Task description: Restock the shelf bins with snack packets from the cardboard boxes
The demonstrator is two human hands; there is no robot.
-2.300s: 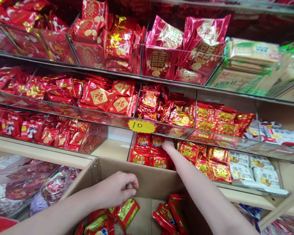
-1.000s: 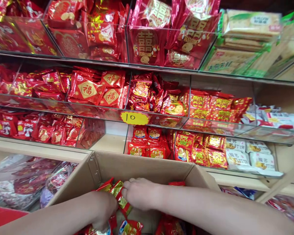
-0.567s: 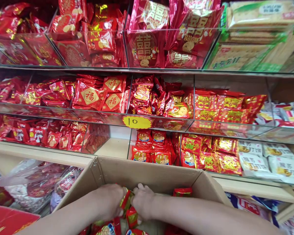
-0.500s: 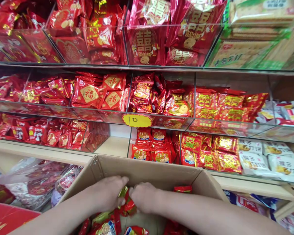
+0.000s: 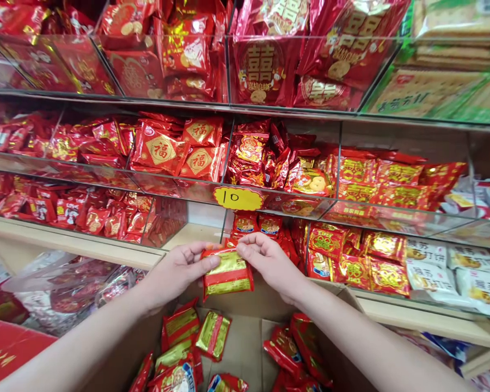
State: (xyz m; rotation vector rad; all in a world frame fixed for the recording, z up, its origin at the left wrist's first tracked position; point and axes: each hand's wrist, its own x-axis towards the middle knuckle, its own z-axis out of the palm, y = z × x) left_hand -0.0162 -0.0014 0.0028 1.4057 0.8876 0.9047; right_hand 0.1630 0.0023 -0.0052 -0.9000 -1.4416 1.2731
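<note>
A red and gold snack packet (image 5: 228,276) is pinched between both hands above an open cardboard box (image 5: 245,321), its printed back facing me. My left hand (image 5: 179,272) grips the packet's upper left edge with the thumb on top. On the upper right corner, my right hand (image 5: 273,264) closes with thumb and fingers. Below them, several loose packets lie in the box, among them a gold-backed packet (image 5: 213,335) and a red packet (image 5: 283,348). Just behind the hands, similar red packets (image 5: 245,222) stand in a bottom-shelf compartment.
Clear-fronted shelves (image 5: 167,182) hold red packets in divided compartments. A yellow price tag (image 5: 238,198) marked 10 hangs on the middle shelf edge. White packets (image 5: 428,275) sit at the lower right. Plastic-wrapped bags (image 5: 65,288) and a red box (image 5: 12,348) are at the left.
Both hands have risen out of the box, bringing a packet up to its far rim. The view has shifted slightly, and more of the packets inside the box show.
</note>
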